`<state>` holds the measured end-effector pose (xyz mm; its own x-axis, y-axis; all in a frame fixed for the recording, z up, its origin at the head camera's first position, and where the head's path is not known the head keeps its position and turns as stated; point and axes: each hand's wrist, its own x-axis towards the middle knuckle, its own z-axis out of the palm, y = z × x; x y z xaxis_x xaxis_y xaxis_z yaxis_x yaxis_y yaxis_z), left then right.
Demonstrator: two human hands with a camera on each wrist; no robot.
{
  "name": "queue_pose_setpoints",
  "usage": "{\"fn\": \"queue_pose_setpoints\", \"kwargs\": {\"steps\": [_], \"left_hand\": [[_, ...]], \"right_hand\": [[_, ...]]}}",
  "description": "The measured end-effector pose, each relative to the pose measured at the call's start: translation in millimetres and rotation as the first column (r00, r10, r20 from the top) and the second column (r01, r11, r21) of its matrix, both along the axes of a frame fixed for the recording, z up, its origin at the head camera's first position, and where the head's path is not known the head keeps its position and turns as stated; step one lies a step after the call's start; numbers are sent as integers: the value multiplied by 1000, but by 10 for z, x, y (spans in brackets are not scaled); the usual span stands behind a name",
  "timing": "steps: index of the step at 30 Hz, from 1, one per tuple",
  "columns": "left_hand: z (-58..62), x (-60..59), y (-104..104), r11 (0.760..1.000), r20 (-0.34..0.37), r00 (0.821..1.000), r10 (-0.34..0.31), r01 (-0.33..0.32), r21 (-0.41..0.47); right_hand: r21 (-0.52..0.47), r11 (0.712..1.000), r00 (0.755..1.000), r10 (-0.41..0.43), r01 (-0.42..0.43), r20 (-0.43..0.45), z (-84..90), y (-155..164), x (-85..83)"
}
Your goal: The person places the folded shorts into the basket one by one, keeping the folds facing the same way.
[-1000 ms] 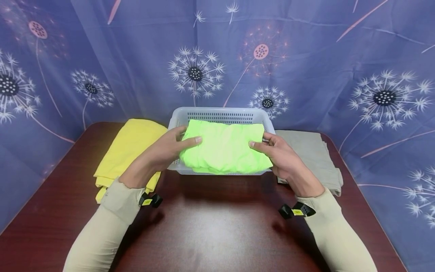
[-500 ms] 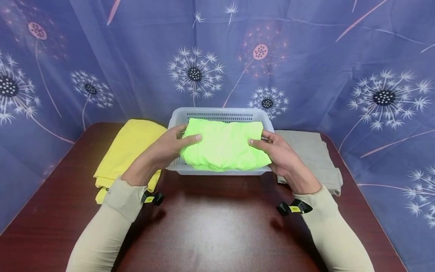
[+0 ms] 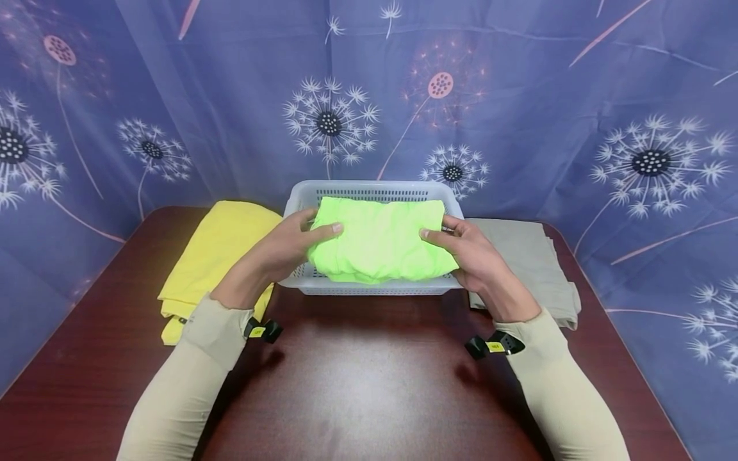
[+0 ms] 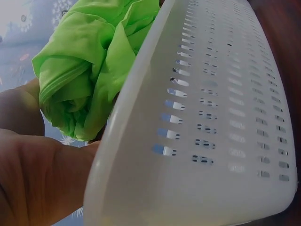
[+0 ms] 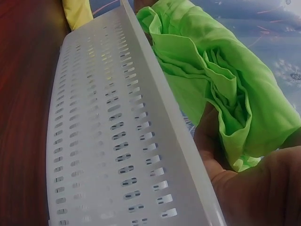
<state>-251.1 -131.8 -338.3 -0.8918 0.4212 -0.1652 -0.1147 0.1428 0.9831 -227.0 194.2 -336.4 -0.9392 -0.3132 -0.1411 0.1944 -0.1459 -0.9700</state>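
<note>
Gripping a bright green cloth [image 3: 380, 240] at both ends, a person's left hand [image 3: 279, 248] and right hand [image 3: 474, 253] clamp it between thumbs pressed on top and fingers tucked underneath, partly hidden by the fabric. The bundle, folded into a compact roll with loose layers showing at its right end, is held over a pale perforated basket [image 3: 375, 291] at the far side of a dark wooden table [image 3: 369, 384]; whether its underside touches anything inside cannot be seen. To the left lies a folded yellow cloth [image 3: 221, 253], and to the right, a folded gray cloth [image 3: 521, 262], both outside the basket. Judging by the scene, the green piece's folding looks finished, while settling it in the basket and letting go appears to remain; whether the yellow and gray pieces are meant to join it, the pictures do not say. Beyond, a blue curtain [image 3: 230, 96] printed with dandelions closes off the far side.
</note>
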Motion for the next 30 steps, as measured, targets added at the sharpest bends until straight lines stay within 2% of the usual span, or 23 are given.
{"fn": "queue_pose_setpoints", "kwargs": {"steps": [8, 16, 24, 30], "left_hand": [[-13, -57, 45, 997, 8, 1000, -11, 10, 76], [-22, -87, 43, 1000, 9, 1000, 14, -14, 19], [-58, -144, 46, 1000, 3, 1000, 3, -3, 11], [-97, -171, 52, 999, 10, 1000, -24, 24, 33]], "right_hand": [[28, 999, 1000, -19, 19, -7, -26, 4, -56], [44, 999, 999, -31, 31, -8, -75, -12, -115], [139, 989, 999, -49, 51, -14, -97, -17, -155], [121, 992, 999, -42, 42, 0, -105, -25, -174]]}}
